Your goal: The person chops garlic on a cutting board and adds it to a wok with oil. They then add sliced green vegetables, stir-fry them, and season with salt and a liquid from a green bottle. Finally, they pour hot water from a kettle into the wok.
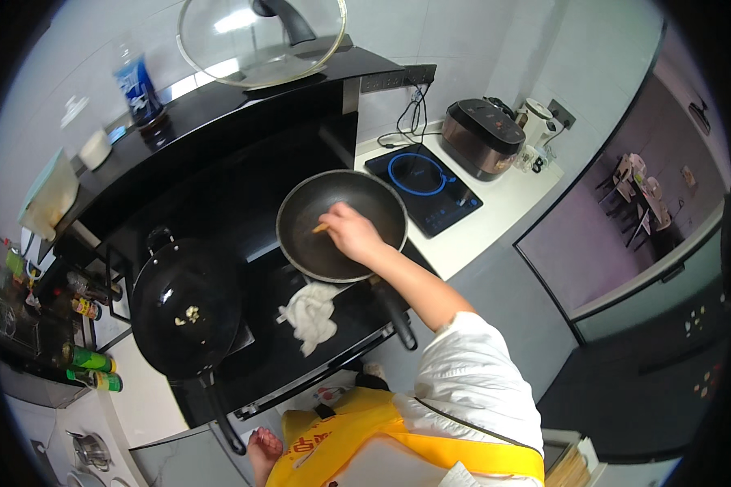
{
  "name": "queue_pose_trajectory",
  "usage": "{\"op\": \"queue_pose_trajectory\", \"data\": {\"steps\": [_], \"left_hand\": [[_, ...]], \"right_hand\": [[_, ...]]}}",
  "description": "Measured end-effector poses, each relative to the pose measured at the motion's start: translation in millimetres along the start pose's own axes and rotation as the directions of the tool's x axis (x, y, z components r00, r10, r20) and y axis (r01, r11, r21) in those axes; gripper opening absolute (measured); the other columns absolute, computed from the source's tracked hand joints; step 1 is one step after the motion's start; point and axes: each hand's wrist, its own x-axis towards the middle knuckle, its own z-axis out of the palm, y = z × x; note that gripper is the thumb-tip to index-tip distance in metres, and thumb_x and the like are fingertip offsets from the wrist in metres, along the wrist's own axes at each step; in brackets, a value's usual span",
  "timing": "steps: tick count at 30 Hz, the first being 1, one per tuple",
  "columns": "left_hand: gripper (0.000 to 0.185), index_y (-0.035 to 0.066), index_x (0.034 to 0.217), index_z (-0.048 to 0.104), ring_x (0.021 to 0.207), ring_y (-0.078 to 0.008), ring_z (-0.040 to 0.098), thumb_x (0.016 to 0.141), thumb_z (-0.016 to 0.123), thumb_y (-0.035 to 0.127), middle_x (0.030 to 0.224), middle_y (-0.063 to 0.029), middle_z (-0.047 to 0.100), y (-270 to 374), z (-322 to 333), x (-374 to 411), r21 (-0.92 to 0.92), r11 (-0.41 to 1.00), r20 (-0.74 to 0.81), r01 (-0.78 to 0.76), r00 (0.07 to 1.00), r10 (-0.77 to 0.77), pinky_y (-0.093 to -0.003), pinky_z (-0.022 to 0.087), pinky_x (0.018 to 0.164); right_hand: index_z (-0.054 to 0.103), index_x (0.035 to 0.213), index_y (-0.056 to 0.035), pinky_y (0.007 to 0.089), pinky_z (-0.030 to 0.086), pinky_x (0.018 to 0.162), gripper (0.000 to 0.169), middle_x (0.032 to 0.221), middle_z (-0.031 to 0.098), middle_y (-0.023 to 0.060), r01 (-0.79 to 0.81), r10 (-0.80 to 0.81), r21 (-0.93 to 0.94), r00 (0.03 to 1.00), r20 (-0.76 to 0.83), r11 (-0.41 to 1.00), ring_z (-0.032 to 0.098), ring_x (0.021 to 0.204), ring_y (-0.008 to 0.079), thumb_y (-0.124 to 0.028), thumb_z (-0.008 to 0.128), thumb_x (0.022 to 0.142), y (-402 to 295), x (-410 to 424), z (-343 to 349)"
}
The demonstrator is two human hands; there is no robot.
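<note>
My right hand (350, 231) is over the inside of a dark frying pan (298, 207) on the right of the black hob (265, 298). Its fingers pinch a small tan-brown piece (320, 228), too small to identify. The pan's black handle (397, 316) points toward me, under my forearm. On the left sits a black wok (158, 341) with a few pale chopped bits (189, 315), possibly garlic, in it. My left hand (264, 449) hangs low by my yellow apron (335, 435), near the end of the wok's handle (222, 414). Its fingers are loosely curled, and nothing shows in them.
A crumpled white cloth (310, 316) lies between the pans. To the right are an induction plate (417, 173) and a rice cooker (487, 131). A glass lid (262, 45) and a blue-labelled bottle (137, 85) stand on the rear ledge. Green bottles (91, 359) are at left.
</note>
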Motion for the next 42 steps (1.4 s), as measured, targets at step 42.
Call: {"op": "queue_pose_trajectory", "data": {"steps": [42], "left_hand": [[0.033,0.005,0.101,0.043,0.047,-0.0105,0.045,0.078,0.066,-0.004,0.067,-0.0017,0.048,-77,327,-111,0.709,0.635,0.601,-0.307,0.734,-0.317,-0.026,0.038,0.044]], "right_hand": [[0.055,0.118,0.0015,0.0407,0.039,0.103,0.044,0.122,0.053,0.022,-0.604,0.612,-0.301,0.787,-0.08,0.737,0.05,0.116,0.0378,-0.002,0.062,0.075,329,-219,-102]]}}
